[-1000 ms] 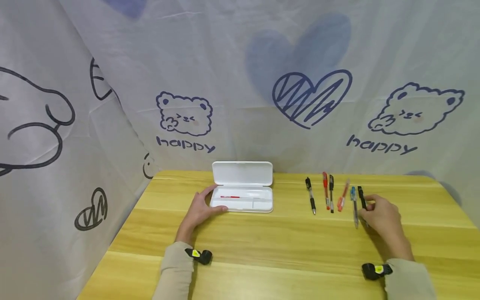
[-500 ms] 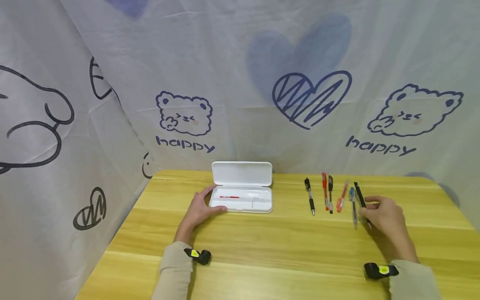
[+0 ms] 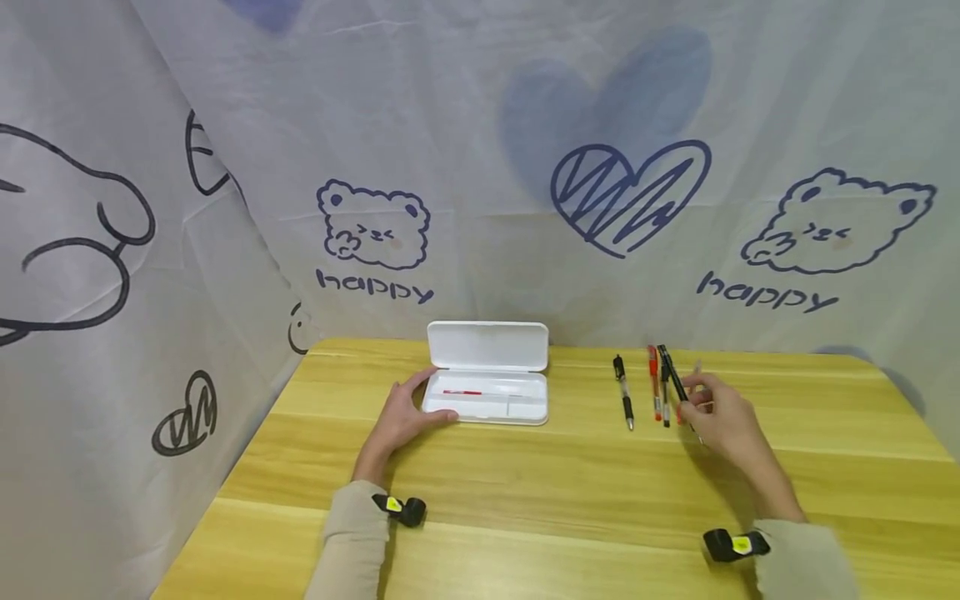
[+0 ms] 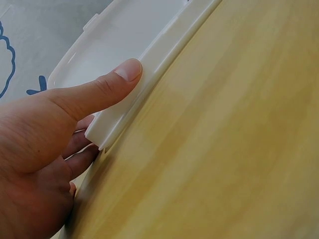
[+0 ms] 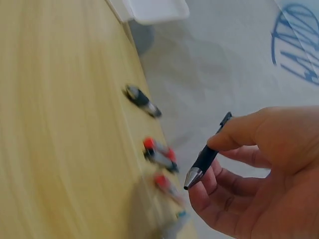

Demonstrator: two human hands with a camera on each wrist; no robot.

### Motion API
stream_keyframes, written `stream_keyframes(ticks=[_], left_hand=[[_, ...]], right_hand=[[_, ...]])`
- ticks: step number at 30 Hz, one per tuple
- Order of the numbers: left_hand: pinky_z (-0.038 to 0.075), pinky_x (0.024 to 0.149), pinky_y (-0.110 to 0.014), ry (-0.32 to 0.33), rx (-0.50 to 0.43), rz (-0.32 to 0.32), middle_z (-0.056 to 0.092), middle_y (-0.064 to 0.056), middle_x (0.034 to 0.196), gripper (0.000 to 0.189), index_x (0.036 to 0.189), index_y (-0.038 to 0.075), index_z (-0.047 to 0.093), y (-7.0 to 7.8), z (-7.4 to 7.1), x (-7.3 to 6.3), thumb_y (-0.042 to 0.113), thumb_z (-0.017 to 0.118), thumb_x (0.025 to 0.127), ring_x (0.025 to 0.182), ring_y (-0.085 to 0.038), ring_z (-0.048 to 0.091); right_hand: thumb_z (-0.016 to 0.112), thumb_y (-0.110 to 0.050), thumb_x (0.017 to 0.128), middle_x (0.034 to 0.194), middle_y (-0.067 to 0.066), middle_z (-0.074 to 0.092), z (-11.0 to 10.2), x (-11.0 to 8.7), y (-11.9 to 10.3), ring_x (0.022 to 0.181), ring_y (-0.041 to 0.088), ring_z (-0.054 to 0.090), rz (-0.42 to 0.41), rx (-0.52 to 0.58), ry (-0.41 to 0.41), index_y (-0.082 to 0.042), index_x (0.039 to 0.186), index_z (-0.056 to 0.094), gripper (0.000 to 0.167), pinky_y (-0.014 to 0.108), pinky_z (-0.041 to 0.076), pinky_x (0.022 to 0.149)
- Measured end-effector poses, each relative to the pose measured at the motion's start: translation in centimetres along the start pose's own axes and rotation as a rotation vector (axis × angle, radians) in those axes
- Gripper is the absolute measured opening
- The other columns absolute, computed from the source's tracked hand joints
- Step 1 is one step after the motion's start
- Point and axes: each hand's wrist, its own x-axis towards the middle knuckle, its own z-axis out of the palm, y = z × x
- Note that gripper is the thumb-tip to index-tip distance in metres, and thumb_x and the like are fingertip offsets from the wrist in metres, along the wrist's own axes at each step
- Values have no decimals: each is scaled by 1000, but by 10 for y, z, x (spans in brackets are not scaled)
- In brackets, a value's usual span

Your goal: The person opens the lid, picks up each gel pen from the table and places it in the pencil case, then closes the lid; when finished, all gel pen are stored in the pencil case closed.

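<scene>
My left hand [image 3: 405,419] grips the left end of a white pencil case [image 3: 529,409], whose lid stands raised at the back. In the left wrist view the thumb [image 4: 112,84] lies over the case's front rim, with the fingers at its end. Inside the case lies a thin red-and-clear pen [image 3: 461,392]. My right hand [image 3: 726,417] pinches a black pen [image 5: 203,163] between thumb and fingers, raised over the other pens. Its silver tip points down toward the table. In the head view the hand hides most of a light-red pen and a blue one.
A black-and-clear pen [image 3: 625,398] lies left of the other pens. Close together lie a red pen [image 3: 653,379] and a black-capped pen [image 3: 665,404]. All lie on the wooden table [image 3: 540,500], with a printed curtain [image 3: 480,167] behind it.
My right hand has lifted the black pen from the right end of the row and carried it left over the other pens. The left hand stays on the pencil case.
</scene>
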Motion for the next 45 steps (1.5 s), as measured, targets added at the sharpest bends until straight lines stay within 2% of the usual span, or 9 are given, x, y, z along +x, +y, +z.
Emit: stream_keyframes(ticks=[3,6,9,13,17,20,28,35,45], left_hand=[[6,126,-58,-2,4,5,41,-20,159,96,155,12,45,2,1,1,38,92,76,152,-43,21],[5,126,-57,-4,5,12,41,-20,159,96,155,11,45,3,2,2,38,92,76,152,-43,23],[5,126,-57,-1,8,13,42,-21,158,96,154,10,45,4,2,3,37,92,76,152,-43,24],[5,127,-56,2,10,17,43,-20,158,95,154,10,45,4,4,5,37,92,76,151,-42,25],[4,127,-54,5,13,38,44,-20,156,94,154,9,46,5,6,6,36,92,76,150,-41,30],[2,127,-52,6,17,44,46,-21,156,93,153,9,47,5,6,7,36,93,76,149,-40,32],[7,126,-59,11,16,20,44,-22,157,93,153,9,46,3,3,4,35,92,76,151,-45,24],[7,125,-60,9,9,4,41,-21,158,94,154,9,45,1,0,1,36,92,77,152,-46,21],[4,127,-56,16,12,29,45,-21,156,94,153,6,46,1,1,1,33,93,77,149,-42,31]], right_hand=[[55,-2,101,108,27,66,9,1,-8,99,44,67,-53,21,-26,7,136,53,36,36,57,69],[46,-3,105,111,30,65,18,2,-15,102,47,67,-76,37,-48,5,139,50,35,38,55,67],[42,-4,107,105,28,66,28,4,-21,89,39,67,-95,48,-57,2,140,51,34,35,49,65],[43,-1,107,99,21,64,44,8,-28,75,23,56,-136,84,-78,0,141,52,36,32,44,62],[45,4,104,103,21,62,63,12,-39,75,21,53,-131,130,-113,1,142,53,39,31,43,61],[48,8,100,107,21,60,77,15,-50,82,25,55,-108,154,-120,0,140,55,42,33,47,67],[54,9,97,110,18,68,111,31,-84,105,35,66,-130,201,-21,-1,122,69,31,48,55,87],[63,8,92,101,14,74,136,48,-106,95,29,67,-156,244,97,-1,107,74,21,41,55,82],[67,7,92,95,9,74,167,69,-129,92,26,66,-165,194,58,-3,98,77,16,43,55,88]])
